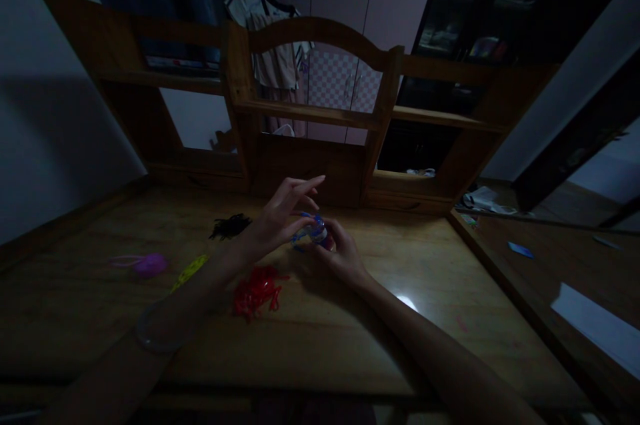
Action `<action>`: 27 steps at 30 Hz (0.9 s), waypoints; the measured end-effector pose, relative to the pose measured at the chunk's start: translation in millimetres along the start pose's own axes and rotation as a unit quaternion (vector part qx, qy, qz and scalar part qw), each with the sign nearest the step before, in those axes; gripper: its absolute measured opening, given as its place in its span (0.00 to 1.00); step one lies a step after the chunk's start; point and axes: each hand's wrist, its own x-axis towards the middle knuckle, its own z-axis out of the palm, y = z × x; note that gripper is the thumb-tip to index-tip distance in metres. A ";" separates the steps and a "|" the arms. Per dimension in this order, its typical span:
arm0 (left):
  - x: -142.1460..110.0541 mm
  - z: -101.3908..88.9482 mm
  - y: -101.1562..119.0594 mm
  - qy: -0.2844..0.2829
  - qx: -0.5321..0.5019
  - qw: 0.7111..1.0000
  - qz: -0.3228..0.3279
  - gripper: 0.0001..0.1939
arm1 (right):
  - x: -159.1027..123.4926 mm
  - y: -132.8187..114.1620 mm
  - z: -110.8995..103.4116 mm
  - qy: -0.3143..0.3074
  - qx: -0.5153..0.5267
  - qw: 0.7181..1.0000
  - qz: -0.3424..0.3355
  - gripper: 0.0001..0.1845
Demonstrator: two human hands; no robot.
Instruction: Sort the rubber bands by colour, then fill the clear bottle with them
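My right hand [342,254] is closed around a small clear bottle [316,232] with a blue and white band, held tilted above the wooden desk. Thin blue strands [300,243] hang about the bottle's left side. Just left of the bottle is my left hand [285,212], its fingers stretched out and its thumb reaching to the bottle's top; whether the thumb touches the strands I cannot tell. A pale bangle [159,338] circles the left wrist. Beneath the hands lies a red tangle of cords [257,292], and a black bundle of strands [230,226] is farther back.
On the desk's left side are a yellow bundle [190,272], partly behind my left forearm, and a purple thing with a loop [150,265]. A wooden shelf unit [310,118] rises along the back edge. White paper [595,325] and a blue card [521,250] lie on the right surface.
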 end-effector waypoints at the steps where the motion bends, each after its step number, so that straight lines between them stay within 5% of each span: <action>1: -0.1 0.1 -0.7 0.000 -0.009 1.000 -0.006 0.36 | -0.1 -0.2 0.1 0.002 -0.003 1.000 0.000 0.22; 11: -1.7 3.8 -0.2 0.020 -0.023 0.998 -0.050 0.26 | 1.0 3.3 -0.9 0.002 -0.019 1.000 -0.006 0.22; 27: -5.3 9.9 0.1 -0.020 0.119 0.991 0.062 0.24 | 2.1 2.6 -1.2 -0.004 -0.054 0.998 -0.037 0.24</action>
